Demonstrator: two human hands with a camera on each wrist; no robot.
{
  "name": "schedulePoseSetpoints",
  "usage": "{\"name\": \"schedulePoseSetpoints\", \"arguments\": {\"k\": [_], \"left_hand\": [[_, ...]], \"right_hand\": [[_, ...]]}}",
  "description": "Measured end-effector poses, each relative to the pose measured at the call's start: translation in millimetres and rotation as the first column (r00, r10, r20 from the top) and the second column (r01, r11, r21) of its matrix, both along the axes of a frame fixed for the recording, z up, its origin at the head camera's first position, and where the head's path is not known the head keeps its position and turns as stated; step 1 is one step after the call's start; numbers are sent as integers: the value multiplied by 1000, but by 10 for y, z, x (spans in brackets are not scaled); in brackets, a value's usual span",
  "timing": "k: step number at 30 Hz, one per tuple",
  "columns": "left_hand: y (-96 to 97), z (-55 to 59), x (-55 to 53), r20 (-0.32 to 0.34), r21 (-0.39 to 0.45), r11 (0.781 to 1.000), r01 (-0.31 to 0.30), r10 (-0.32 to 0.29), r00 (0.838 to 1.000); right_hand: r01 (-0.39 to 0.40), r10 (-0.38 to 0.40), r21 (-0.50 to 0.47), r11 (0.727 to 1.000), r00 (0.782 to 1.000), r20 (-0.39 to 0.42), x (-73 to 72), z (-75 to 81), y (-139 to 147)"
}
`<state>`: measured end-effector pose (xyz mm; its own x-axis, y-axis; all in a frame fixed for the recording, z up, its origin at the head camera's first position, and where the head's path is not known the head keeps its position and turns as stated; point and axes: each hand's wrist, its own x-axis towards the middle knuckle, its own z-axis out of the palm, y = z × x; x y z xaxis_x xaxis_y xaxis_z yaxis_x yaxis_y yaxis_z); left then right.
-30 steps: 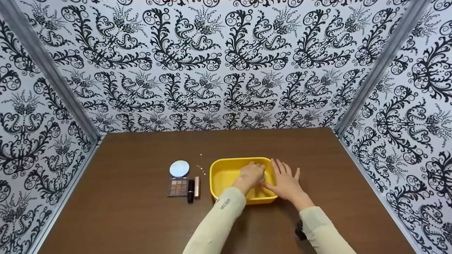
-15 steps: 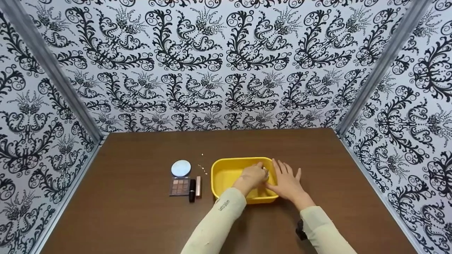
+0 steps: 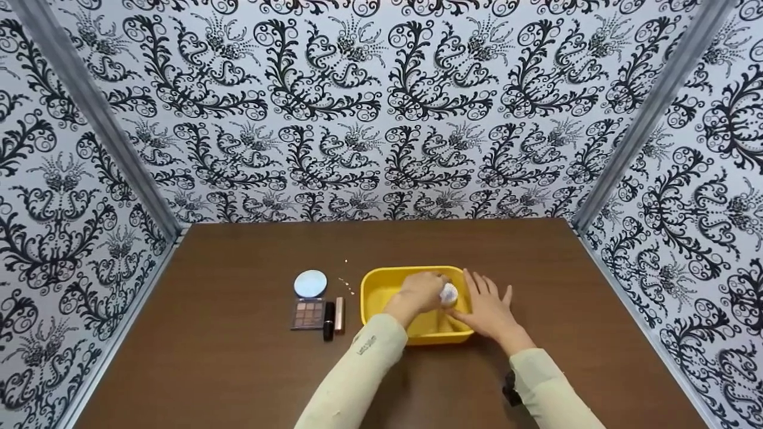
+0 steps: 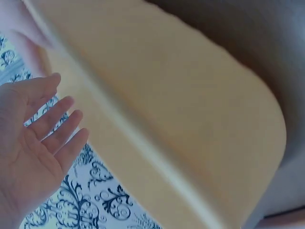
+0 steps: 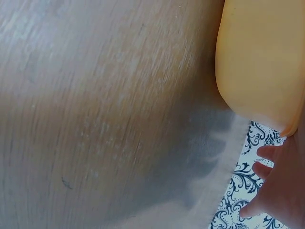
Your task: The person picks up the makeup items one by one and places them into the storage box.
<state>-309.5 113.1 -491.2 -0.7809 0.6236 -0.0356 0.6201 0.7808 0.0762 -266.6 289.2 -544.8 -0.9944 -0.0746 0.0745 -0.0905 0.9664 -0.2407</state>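
Note:
My left hand (image 3: 420, 292) reaches into the yellow bin (image 3: 411, 270), beside a small white round thing (image 3: 449, 294) at the bin's right side. From the left wrist, that left hand (image 4: 35, 148) shows loosely bent fingers apart from each other, with nothing seen between them. My right hand (image 3: 489, 310) spreads its fingers along the bin's right rim, its thumb over the inside. In the right wrist view the right hand (image 5: 281, 186) is partly cut off by the frame edge. A tan thing (image 3: 444, 322) lies in the bin below the white one.
Left of the bin on the brown table (image 3: 250, 381) lie a pale round compact (image 3: 310, 283), an eyeshadow palette (image 3: 308, 314), a black tube (image 3: 328, 322) and a rose-gold tube (image 3: 339, 314). Several tiny light bits (image 3: 346, 286) are scattered nearby. Patterned walls (image 3: 381, 119) enclose the table.
My left hand has drawn back a little up and left from the white round thing, which shows more fully now. My right hand stays at the rim. The whole view has shifted slightly.

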Motion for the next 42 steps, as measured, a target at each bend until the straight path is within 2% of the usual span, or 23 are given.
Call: {"name": "schedulePoseSetpoints", "arguments": {"k": [3, 6, 10, 15, 20, 25, 31, 38, 42], "left_hand": [[-94, 68, -43, -57, 19, 1000, -10, 11, 998], [-202, 156, -91, -78, 46, 998, -33, 37, 996], [-362, 297, -163, -62, 92, 993, -80, 86, 994], [-607, 453, -245, -29, 93, 987, -130, 133, 991], [-881, 517, -330, -18, 112, 978, -174, 177, 984], [-1169, 510, -389, -37, 146, 964, -221, 229, 973], [-1516, 428, -421, -68, 207, 943, -261, 280, 958], [-1877, 315, -433, -51, 236, 915, -327, 347, 936], [-2046, 239, -452, -32, 214, 906, -365, 379, 925]], "right_hand": [[0, 0, -5, 1000, 1000, -2, 0, -5, 7], [6, -6, -7, 1000, 1000, 12, 1, -3, 16], [8, -8, -13, 1000, 1000, 11, 14, 8, 30], [4, -4, -21, 1000, 1000, 8, 25, 13, 32], [9, -8, -11, 1000, 1000, 15, 8, -2, 44], [6, -5, -25, 1000, 1000, 18, 3, 0, 46], [7, -5, -32, 999, 999, 36, 9, 25, 35], [3, -2, -28, 1000, 1000, 28, 2, 27, 11], [7, -6, -16, 1000, 999, 36, -6, 39, -12]]}}
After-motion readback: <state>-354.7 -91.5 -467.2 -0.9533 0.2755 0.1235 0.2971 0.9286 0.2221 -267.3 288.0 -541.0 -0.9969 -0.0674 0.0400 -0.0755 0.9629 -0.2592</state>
